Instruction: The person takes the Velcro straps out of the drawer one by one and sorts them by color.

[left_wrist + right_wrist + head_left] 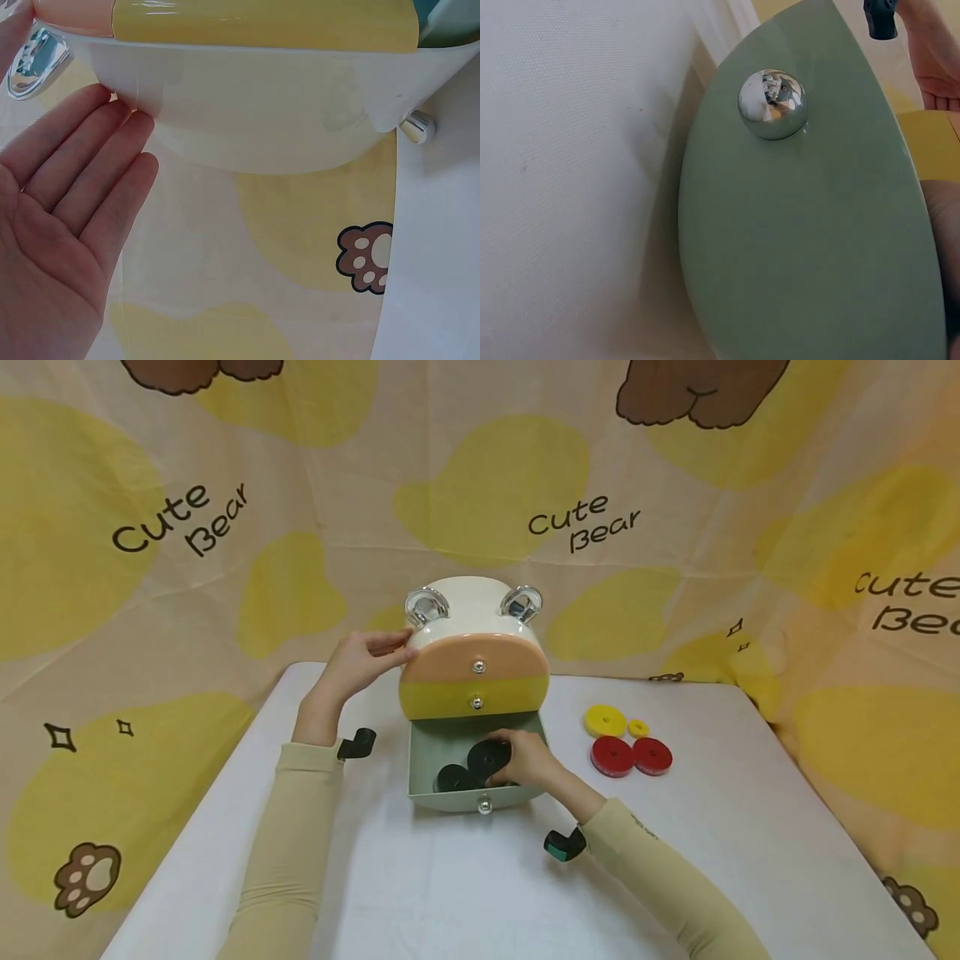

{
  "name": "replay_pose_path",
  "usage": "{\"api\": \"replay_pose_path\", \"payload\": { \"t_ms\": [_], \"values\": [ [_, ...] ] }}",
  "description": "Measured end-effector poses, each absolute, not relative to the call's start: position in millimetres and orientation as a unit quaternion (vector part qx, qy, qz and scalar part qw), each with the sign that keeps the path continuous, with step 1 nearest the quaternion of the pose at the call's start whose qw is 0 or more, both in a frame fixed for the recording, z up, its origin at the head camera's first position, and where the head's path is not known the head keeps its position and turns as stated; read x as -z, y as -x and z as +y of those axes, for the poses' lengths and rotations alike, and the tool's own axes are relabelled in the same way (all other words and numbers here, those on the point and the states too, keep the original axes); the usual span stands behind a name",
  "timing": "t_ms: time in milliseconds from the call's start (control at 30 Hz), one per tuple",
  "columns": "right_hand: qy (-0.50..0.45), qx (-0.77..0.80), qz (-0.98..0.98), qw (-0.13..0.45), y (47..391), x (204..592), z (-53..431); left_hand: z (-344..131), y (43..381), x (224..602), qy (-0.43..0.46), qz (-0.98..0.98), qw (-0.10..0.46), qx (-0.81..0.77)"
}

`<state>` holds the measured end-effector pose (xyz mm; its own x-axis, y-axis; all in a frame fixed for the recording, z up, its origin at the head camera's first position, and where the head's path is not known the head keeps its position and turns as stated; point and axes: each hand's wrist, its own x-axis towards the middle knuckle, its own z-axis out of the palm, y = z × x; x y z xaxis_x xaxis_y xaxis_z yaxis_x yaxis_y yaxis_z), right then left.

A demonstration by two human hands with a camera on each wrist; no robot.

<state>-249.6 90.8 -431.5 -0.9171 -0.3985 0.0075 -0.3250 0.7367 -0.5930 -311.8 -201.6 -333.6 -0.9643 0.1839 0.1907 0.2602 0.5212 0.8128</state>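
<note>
A small drawer cabinet point(472, 677) stands on the table, its top white and its fronts peach and yellow. Below these, the green bottom drawer point(427, 752) is pulled out. Against the cabinet's upper left side rests my left hand point(358, 664); the left wrist view shows its fingers straight along the white shell. My right hand point(534, 760) reaches into the drawer and grips a black roll of tape point(483, 758), tilted up. Another black roll point(453, 778) lies beside it. The drawer front point(810, 210) hides most of the right hand in the right wrist view.
Right of the cabinet lie a large yellow roll point(604, 721), a small yellow roll point(637, 728) and two red rolls point(612, 756) on the white table point(450, 877). Chrome ears point(426, 606) stick up from the cabinet. A printed cloth point(487, 485) hangs behind.
</note>
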Motion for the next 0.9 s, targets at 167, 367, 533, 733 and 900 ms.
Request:
{"api": "replay_pose_path", "payload": {
  "t_ms": [167,367,533,733,900],
  "values": [
    [0.168,0.304,0.936,0.049,247.3,427.0,92.6,-201.5,312.7,333.3,0.128,-0.871,0.041,0.472],
    [0.145,0.309,0.939,0.047,243.3,419.4,96.1,-200.5,311.8,332.8,0.13,-0.87,0.041,0.474],
    [0.138,0.319,0.936,0.048,240.3,414.5,100.0,-201.0,311.3,333.8,0.129,-0.869,0.04,0.475],
    [0.13,0.324,0.936,0.049,236.7,406.8,104.9,-201.7,311.9,334.4,0.125,-0.871,0.035,0.473],
    [0.127,0.328,0.935,0.044,235.0,400.9,109.8,-201.6,312.0,333.3,0.124,-0.869,0.032,0.478]
  ]
}}
